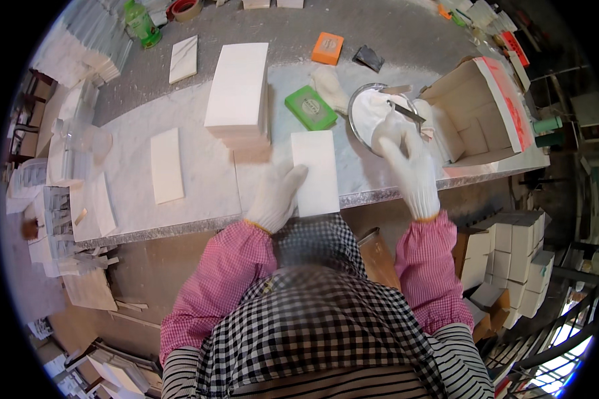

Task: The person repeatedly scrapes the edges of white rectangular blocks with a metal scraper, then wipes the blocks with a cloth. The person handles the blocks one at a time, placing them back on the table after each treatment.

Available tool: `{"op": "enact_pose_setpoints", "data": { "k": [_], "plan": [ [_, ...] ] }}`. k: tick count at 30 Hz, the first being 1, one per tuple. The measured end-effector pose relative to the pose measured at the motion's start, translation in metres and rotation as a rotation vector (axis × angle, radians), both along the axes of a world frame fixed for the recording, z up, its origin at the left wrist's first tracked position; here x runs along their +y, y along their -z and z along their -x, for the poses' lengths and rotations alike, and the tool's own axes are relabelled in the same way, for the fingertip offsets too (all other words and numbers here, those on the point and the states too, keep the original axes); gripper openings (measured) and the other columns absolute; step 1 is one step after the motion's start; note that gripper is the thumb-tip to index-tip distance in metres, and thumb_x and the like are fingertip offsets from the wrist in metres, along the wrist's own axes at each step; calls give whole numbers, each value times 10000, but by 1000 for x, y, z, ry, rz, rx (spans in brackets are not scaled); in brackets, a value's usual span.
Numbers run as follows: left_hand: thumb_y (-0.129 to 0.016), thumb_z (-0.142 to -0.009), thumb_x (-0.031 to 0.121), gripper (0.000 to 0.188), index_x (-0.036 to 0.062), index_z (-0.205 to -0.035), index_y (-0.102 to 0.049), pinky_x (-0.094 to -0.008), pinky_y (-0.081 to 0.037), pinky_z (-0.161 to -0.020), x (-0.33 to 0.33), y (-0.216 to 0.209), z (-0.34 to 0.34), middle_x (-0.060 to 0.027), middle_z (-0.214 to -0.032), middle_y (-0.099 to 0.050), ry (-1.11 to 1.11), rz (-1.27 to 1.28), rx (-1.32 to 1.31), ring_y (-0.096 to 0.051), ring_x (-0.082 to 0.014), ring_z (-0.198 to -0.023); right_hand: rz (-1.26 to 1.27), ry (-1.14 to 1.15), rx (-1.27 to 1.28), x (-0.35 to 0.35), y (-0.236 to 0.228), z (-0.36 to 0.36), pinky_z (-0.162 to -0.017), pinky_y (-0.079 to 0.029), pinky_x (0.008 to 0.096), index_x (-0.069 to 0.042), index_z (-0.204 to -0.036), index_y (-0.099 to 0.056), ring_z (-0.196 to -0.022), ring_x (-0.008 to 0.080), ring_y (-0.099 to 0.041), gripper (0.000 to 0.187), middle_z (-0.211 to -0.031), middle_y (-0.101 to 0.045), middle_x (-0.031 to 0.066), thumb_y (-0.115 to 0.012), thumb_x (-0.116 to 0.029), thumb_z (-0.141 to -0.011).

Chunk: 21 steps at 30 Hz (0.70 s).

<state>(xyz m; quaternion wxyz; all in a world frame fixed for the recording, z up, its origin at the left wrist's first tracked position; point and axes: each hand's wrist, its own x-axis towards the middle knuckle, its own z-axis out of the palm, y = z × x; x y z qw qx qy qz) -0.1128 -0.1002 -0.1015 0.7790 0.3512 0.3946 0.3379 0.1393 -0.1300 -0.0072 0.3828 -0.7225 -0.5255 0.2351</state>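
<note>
My left hand (277, 197), in a white knit glove, holds the left edge of a white rectangular tile (321, 166). The thumb rests on the tile's face; the other fingers are partly hidden. The tile's near end reaches the table's front edge. At the right, my gloved right hand (408, 158) is closed on a small scraper with a dark flat blade (408, 113), over a round metal bowl (355, 125) of white paste (371, 110). Part of the scraper is hidden by the fingers. Another flat strip (397, 90) lies across the bowl's far rim.
Behind the tile stand a tall stack of white tiles (238, 86), a green box (311, 108), a white glove (330, 88) and an orange box (327, 48). An open carton (472, 113) sits beyond the bowl. Single tiles (167, 165) lie leftward on the table (206, 179).
</note>
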Motion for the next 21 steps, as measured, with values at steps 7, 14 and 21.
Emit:
{"op": "enact_pose_setpoints", "data": {
  "k": [7,14,21],
  "plan": [
    [-497,-1062,68,373,-118,-1382,-536,-337,-567,-967,-3,-22,-6,-168,-1269,-671,-83,134,-98,-677,-220,-1119,155,-81,118,-60,18,24,-850,-512,357,-13,-1077,-724,-898,232,-657,296,-970,-715,133,-717,-266,-924],
    [-507,-1055,60,380,-119,-1389,-535,-335,-561,-952,-3,-23,-8,-169,-1260,-670,-106,147,-139,-672,-218,-1106,118,-75,133,-69,21,32,-797,-521,353,0,-1035,-745,-842,249,-685,267,-930,-727,150,-740,-237,-913],
    [-505,-1063,78,372,-117,-1379,-536,-333,-575,-924,-2,-19,-5,-164,-1233,-678,-81,157,-118,-688,-215,-1070,164,-85,90,-65,20,35,-755,-526,355,14,-1001,-754,-809,253,-705,268,-886,-730,166,-742,-240,-914]
  ]
}}
